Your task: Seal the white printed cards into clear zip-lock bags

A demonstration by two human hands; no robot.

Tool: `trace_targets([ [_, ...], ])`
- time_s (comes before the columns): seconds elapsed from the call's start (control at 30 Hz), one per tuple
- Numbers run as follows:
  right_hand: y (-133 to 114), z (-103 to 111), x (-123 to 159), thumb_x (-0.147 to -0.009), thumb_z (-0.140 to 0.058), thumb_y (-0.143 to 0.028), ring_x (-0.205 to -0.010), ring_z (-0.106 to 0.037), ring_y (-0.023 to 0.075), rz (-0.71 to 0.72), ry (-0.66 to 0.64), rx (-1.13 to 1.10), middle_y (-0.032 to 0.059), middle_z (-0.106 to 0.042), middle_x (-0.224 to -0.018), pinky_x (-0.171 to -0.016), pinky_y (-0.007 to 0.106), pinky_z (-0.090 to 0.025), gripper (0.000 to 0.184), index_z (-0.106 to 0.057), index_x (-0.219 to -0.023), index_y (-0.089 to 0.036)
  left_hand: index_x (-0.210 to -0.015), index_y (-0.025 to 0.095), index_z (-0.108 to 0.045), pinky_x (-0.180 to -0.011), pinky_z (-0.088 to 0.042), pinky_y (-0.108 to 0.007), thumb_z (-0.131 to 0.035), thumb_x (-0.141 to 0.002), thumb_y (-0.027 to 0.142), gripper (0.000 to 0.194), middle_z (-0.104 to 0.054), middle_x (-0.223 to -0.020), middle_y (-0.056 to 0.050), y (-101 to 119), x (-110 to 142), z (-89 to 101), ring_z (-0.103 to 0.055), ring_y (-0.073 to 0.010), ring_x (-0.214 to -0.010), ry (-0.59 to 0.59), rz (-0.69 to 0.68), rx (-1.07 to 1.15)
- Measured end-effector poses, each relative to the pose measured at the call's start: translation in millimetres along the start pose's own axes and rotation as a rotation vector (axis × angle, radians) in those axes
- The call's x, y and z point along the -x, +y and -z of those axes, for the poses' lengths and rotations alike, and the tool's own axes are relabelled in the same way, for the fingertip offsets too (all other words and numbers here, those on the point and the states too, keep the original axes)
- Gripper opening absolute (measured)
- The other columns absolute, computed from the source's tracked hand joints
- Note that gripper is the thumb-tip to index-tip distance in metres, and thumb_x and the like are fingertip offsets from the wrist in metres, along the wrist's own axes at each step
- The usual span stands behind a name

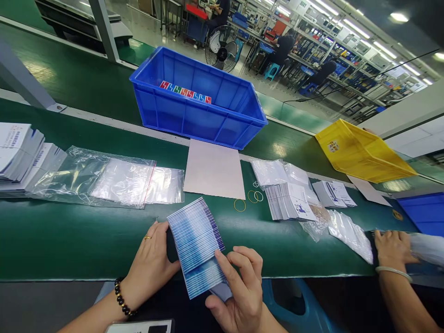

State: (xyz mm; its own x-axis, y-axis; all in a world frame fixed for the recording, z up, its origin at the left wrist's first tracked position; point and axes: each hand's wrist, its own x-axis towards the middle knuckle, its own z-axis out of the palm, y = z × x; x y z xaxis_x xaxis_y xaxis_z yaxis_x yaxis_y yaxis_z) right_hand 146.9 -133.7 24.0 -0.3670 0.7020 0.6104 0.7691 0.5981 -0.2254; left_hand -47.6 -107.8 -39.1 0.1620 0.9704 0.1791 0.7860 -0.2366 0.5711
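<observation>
Blue-and-white ridged stack of thin cards (196, 238) at lower centre of the frame, between two bare hands.
Right hand (241, 286): index finger laid over the stack's right side, thumb low, the two closed on its lower corner; left hand (151, 254): thumb and fingers parted at the left edge, whether gripping I cannot tell. One flat pale sheet (215, 169) lies mid-frame, at least four thin loose bands (239, 211), yellow and white, near its lower right corner. Glossy clear plastic bags (121, 180) lie at left, beside two piles of white packs (15, 138) with barcodes, print too small to read. Two fanned booklet stacks (289, 201) sit right of centre. Upper frame: one ribbed blue crate (201, 118); one yellow crate (360, 155), its small sticker unreadable.
</observation>
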Motion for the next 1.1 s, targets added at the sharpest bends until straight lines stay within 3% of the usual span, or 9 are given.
trace_targets([
  [0.3,-1.4,4.1,0.2,-0.084,-0.04,-0.047,-0.093,-0.048,0.0284,-0.018,0.006,0.014,0.0126,-0.053,-0.09,-0.073,0.044,-0.043,0.043,-0.059,-0.098,-0.012,-0.117,0.013,-0.036,-0.085,-0.045,-0.049,-0.056,-0.07,0.043,0.059,-0.057,-0.103,-0.015,-1.0,0.8,-0.9,-0.052,-0.034,-0.104,0.001,-0.006,-0.01],
  [0.43,-1.2,4.8,0.1,-0.082,-0.046,-0.046,-0.098,-0.05,0.0313,0.003,-0.012,0.026,0.0143,-0.059,-0.1,-0.076,0.046,-0.042,0.039,-0.06,-0.096,-0.013,-0.118,0.014,-0.038,-0.084,-0.045,-0.049,-0.057,-0.069,0.044,0.06,-0.058,-0.103,-0.014,-1.0,-0.1,-0.7,-0.053,-0.0334,-0.102,0.02,-0.005,0.012],
  [0.6,-0.7,4.6,-0.8,-0.083,-0.042,-0.047,-0.097,-0.051,0.031,0.017,-0.019,0.035,0.0139,-0.063,-0.097,-0.077,0.047,-0.041,0.039,-0.059,-0.096,-0.014,-0.118,0.014,-0.036,-0.084,-0.045,-0.049,-0.057,-0.07,0.043,0.061,-0.057,-0.104,-0.014,-1.5,0.5,-1.3,-0.052,-0.0337,-0.104,0.008,-0.001,0.002],
  [0.9,-1.5,4.2,-2.5,-0.084,-0.04,-0.049,-0.096,-0.049,0.0291,-0.008,-0.004,0.034,0.0113,-0.057,-0.089,-0.076,0.044,-0.041,0.04,-0.058,-0.096,-0.015,-0.118,0.012,-0.034,-0.085,-0.045,-0.048,-0.057,-0.071,0.042,0.06,-0.057,-0.102,-0.015,-2.3,0.7,-2.1,-0.053,-0.0333,-0.103,-0.009,-0.022,-0.035],
  [1.1,-0.4,-0.9,-2.3,-0.084,-0.036,-0.051,-0.093,-0.046,0.0288,0.011,-0.009,0.037,0.0127,-0.049,-0.089,-0.075,0.044,-0.04,0.054,-0.054,-0.11,-0.007,-0.118,0.01,-0.031,-0.083,-0.046,-0.049,-0.057,-0.071,0.042,0.063,-0.056,-0.102,-0.017,-3.0,1.6,-3.2,-0.051,-0.0353,-0.105,-0.01,-0.018,-0.066],
])
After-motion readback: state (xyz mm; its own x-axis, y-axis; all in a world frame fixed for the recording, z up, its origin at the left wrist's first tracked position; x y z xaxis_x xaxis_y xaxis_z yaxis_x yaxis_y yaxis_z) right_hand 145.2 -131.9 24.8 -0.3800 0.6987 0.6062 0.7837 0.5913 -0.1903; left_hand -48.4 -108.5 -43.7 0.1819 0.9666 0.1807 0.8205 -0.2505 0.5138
